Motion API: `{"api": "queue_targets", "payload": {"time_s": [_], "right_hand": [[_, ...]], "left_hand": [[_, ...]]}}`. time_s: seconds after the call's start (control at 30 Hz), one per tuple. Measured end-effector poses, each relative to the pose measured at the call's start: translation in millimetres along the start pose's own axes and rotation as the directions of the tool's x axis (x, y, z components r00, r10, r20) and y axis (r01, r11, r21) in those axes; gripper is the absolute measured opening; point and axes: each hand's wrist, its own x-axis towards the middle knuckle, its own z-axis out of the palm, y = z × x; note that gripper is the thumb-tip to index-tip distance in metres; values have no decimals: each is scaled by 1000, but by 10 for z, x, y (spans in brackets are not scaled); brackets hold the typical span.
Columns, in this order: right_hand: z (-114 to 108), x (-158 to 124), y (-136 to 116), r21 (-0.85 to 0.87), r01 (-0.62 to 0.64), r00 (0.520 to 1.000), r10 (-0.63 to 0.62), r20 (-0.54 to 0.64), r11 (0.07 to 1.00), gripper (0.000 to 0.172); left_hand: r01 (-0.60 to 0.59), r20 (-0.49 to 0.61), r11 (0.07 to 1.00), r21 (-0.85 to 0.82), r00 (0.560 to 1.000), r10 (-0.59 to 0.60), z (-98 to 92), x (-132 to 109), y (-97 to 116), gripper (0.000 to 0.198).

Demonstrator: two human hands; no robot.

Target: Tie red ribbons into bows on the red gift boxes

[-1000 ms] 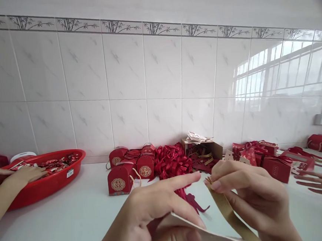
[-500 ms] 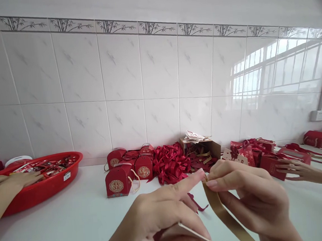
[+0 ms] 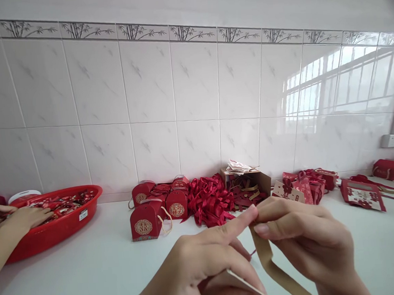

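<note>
My right hand (image 3: pixel 306 239) is closed, thumb and fingers pinching the upper end of a gold ribbon (image 3: pixel 264 251), which hangs down and runs off the bottom edge. Folded around a pale card-like piece (image 3: pixel 247 286) is my left hand (image 3: pixel 208 255), its index finger stretched up to my right fingertips. Most of the card is hidden by my fingers and the frame edge. A sliver of dark red cord or ribbon (image 3: pixel 253 252) shows between my hands. Beyond them lies a heap of red ribbons (image 3: pixel 209 198).
Red gift boxes (image 3: pixel 144 220) with rope handles stand left of the ribbons. An open carton (image 3: pixel 261 182) holds red and gold pieces. At left, another person's hands (image 3: pixel 25 220) reach into a red basin (image 3: pixel 54 236) of wrapped items. A red printed bag (image 3: pixel 362 196) lies at right.
The other person's hand at right has left view, and a red printed bag now lies there. At left, two hands show in the basin. My hands have shifted slightly, still on card and ribbon.
</note>
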Motion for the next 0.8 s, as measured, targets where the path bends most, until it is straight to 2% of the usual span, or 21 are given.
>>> {"api": "queue_targets", "payload": {"time_s": [0.1,0.2,0.27,0.33,0.4,0.47,0.53,0.63,0.7,0.8], "right_hand": [[-49,-9,77,-76,-27,1000,27,-4,997,38],[-145,-40,142,-49,-121,987,115,-116,991,31],[-204,-61,152,72,-176,960,187,-206,982,25],[-219,-69,126,204,-201,946,244,-212,958,21],[-166,-61,76,255,-239,946,284,-159,937,17],[-49,-44,22,203,-280,945,306,-111,938,14],[96,-31,-12,109,-309,941,320,-109,945,14],[263,-26,-15,12,-304,943,303,-140,953,14],[305,-29,-3,-10,-298,943,293,-158,955,14],[301,-39,7,-3,-298,942,294,-162,954,15]], "left_hand": [[57,-3,997,61,998,-57,-100,19,-16,8],[107,-170,988,108,982,-87,-208,39,-88,7],[167,-342,983,74,930,-133,-246,65,-136,10],[225,-469,974,9,862,-195,-237,96,-164,16],[245,-532,969,-21,818,-218,-186,122,-170,20],[228,-570,974,3,800,-186,-117,136,-164,20],[187,-582,981,53,804,-121,-56,138,-157,16],[99,-520,987,126,854,-20,-9,127,-160,9],[52,-464,988,146,885,22,-4,118,-169,9],[25,-431,991,131,902,34,-9,110,-180,11]]}}
